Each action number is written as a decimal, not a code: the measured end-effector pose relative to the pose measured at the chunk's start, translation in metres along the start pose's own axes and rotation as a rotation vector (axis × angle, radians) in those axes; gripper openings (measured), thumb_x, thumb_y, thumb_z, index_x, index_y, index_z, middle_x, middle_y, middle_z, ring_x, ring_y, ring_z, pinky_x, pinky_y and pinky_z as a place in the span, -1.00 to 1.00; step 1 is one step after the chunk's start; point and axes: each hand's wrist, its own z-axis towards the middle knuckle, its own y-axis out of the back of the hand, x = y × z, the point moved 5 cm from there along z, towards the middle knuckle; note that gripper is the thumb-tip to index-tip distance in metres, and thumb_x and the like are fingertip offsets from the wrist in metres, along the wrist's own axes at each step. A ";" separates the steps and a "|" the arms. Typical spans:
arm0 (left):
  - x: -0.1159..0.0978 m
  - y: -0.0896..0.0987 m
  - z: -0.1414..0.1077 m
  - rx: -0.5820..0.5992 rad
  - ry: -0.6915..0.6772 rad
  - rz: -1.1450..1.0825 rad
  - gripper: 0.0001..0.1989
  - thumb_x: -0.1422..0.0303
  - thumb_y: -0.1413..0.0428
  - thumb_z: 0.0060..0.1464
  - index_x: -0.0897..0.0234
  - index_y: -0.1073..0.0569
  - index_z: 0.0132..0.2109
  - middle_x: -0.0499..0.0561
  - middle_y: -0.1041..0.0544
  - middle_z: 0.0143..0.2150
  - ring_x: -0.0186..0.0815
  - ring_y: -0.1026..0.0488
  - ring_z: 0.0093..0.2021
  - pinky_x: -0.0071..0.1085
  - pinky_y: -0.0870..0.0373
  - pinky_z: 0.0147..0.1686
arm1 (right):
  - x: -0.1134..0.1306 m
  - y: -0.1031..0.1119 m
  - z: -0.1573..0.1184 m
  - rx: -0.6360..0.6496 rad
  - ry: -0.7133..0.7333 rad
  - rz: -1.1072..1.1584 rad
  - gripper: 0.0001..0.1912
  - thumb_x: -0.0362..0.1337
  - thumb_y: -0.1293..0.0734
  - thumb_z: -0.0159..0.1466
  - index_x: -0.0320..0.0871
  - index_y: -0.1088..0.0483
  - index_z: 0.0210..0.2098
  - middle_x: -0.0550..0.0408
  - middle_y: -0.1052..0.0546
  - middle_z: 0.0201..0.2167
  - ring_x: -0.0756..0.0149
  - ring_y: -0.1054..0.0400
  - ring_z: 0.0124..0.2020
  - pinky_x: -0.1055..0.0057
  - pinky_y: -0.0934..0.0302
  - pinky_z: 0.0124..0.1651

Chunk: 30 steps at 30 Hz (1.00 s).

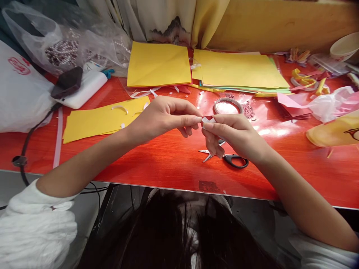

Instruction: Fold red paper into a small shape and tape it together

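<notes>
Over the red table, my left hand and my right hand meet fingertip to fingertip. A small folded piece of white paper is pinched between the thumb and forefinger of my right hand. The pinched thumb and forefinger of my left hand close on its left edge. Below my right hand lies a pair of scissors with black handles, blades apart, partly covered by the fingers. Just behind the hands sits a roll of tape. Yellow paper strips with white scraps on them lie under my left forearm.
Two stacks of yellow paper and coloured sheets lie at the back. A phone rests on a white box beside plastic bags at left. Pink paper, a yellowish cup and a white cup are at right.
</notes>
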 end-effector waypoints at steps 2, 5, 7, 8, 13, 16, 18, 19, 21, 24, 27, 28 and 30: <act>0.000 -0.001 -0.001 -0.011 -0.015 0.024 -0.88 0.33 -0.15 0.10 0.30 -0.51 -0.29 -0.07 -0.54 -0.41 -0.45 -0.49 -0.47 -0.56 -0.48 -0.47 | 0.000 -0.001 0.000 -0.012 -0.002 -0.030 -0.65 -0.14 -0.24 0.33 -0.15 -0.27 -0.55 0.17 -0.41 -0.70 0.48 -0.24 -0.73 0.51 -0.14 -0.68; -0.001 -0.002 -0.002 -0.030 -0.060 0.113 -0.90 0.35 -0.13 0.12 0.30 -0.49 -0.29 -0.06 -0.54 -0.38 -0.47 -0.48 -0.45 -0.56 -0.45 -0.46 | -0.001 -0.001 0.001 -0.019 -0.008 -0.053 -0.63 -0.16 -0.22 0.34 -0.15 -0.26 -0.56 0.16 -0.40 -0.70 0.49 -0.23 -0.73 0.50 -0.14 -0.67; -0.003 -0.002 -0.003 -0.054 -0.111 0.217 -0.91 0.38 -0.12 0.13 0.30 -0.48 -0.29 -0.06 -0.54 -0.38 -0.47 -0.47 -0.43 -0.56 -0.41 -0.45 | -0.002 -0.002 0.001 -0.017 -0.010 -0.055 -0.62 -0.15 -0.21 0.34 -0.15 -0.25 -0.57 0.16 -0.39 -0.71 0.48 -0.23 -0.73 0.50 -0.14 -0.66; -0.004 -0.003 -0.004 -0.069 -0.144 0.280 -0.92 0.39 -0.12 0.13 0.30 -0.48 -0.29 -0.06 -0.53 -0.38 -0.47 -0.46 -0.42 -0.55 -0.40 -0.44 | -0.002 -0.002 0.001 -0.017 -0.011 -0.054 -0.62 -0.15 -0.22 0.34 -0.16 -0.25 -0.57 0.16 -0.39 -0.71 0.48 -0.23 -0.73 0.50 -0.14 -0.66; -0.010 -0.004 -0.005 -0.086 -0.286 0.473 -0.89 0.34 -0.11 0.14 0.29 -0.48 -0.31 -0.05 -0.53 -0.38 -0.43 -0.45 -0.39 -0.48 -0.37 -0.36 | -0.003 -0.003 0.002 0.006 -0.023 -0.058 -0.61 -0.10 -0.23 0.33 -0.16 -0.29 -0.57 0.15 -0.39 -0.70 0.48 -0.26 -0.71 0.51 -0.14 -0.66; -0.009 -0.003 -0.004 -0.047 -0.247 0.379 -0.88 0.35 -0.09 0.16 0.28 -0.48 -0.29 -0.05 -0.53 -0.38 -0.43 -0.46 -0.39 -0.49 -0.38 -0.38 | -0.003 -0.002 0.002 0.010 -0.027 -0.039 -0.61 -0.12 -0.23 0.33 -0.16 -0.28 -0.57 0.16 -0.39 -0.70 0.48 -0.25 -0.72 0.52 -0.14 -0.67; -0.008 -0.002 -0.002 -0.017 -0.187 0.277 -0.87 0.34 -0.07 0.17 0.28 -0.48 -0.28 -0.05 -0.52 -0.38 -0.43 -0.46 -0.41 -0.50 -0.40 -0.41 | -0.002 -0.001 0.002 0.006 -0.027 -0.017 -0.63 -0.15 -0.22 0.33 -0.15 -0.27 -0.57 0.18 -0.39 -0.70 0.48 -0.24 -0.73 0.52 -0.14 -0.67; -0.007 -0.002 -0.002 -0.007 -0.161 0.235 -0.85 0.33 -0.06 0.18 0.28 -0.48 -0.29 -0.05 -0.52 -0.39 -0.44 -0.47 -0.42 -0.51 -0.41 -0.43 | -0.002 0.000 0.002 0.007 -0.026 -0.008 -0.64 -0.16 -0.22 0.33 -0.15 -0.26 -0.57 0.18 -0.39 -0.70 0.48 -0.24 -0.73 0.52 -0.14 -0.67; -0.007 -0.002 -0.001 -0.001 -0.130 0.177 -0.83 0.30 -0.06 0.19 0.28 -0.47 -0.30 -0.05 -0.51 -0.41 -0.44 -0.47 -0.44 -0.51 -0.43 -0.45 | -0.002 0.000 0.002 0.009 -0.027 0.003 -0.65 -0.17 -0.23 0.33 -0.15 -0.27 -0.55 0.18 -0.39 -0.70 0.49 -0.25 -0.73 0.52 -0.14 -0.68; -0.006 -0.003 -0.001 -0.008 -0.118 0.139 -0.84 0.29 -0.08 0.17 0.27 -0.47 -0.31 -0.07 -0.50 -0.42 -0.45 -0.48 -0.46 -0.53 -0.45 -0.46 | -0.001 0.000 0.001 0.006 -0.035 0.006 -0.66 -0.18 -0.23 0.33 -0.15 -0.28 -0.55 0.18 -0.39 -0.70 0.49 -0.25 -0.72 0.53 -0.14 -0.68; -0.005 -0.003 -0.001 -0.009 -0.111 0.131 -0.84 0.28 -0.10 0.16 0.28 -0.47 -0.31 -0.07 -0.51 -0.40 -0.46 -0.48 -0.46 -0.54 -0.45 -0.47 | 0.000 -0.001 0.001 0.009 -0.042 0.004 -0.66 -0.18 -0.23 0.33 -0.16 -0.28 -0.55 0.18 -0.39 -0.70 0.49 -0.25 -0.72 0.53 -0.14 -0.67; -0.005 -0.003 -0.001 -0.009 -0.108 0.133 -0.83 0.27 -0.10 0.16 0.28 -0.47 -0.31 -0.07 -0.51 -0.39 -0.46 -0.48 -0.46 -0.54 -0.45 -0.47 | 0.000 0.000 0.001 0.010 -0.044 0.002 -0.67 -0.19 -0.23 0.33 -0.16 -0.28 -0.54 0.18 -0.39 -0.70 0.49 -0.25 -0.72 0.53 -0.15 -0.67; -0.006 -0.003 0.000 -0.009 -0.100 0.139 -0.81 0.25 -0.10 0.15 0.28 -0.47 -0.32 -0.07 -0.51 -0.39 -0.45 -0.49 -0.46 -0.53 -0.45 -0.47 | -0.001 0.000 0.001 0.012 -0.047 -0.002 -0.67 -0.19 -0.23 0.34 -0.16 -0.28 -0.54 0.18 -0.38 -0.70 0.49 -0.25 -0.72 0.54 -0.15 -0.67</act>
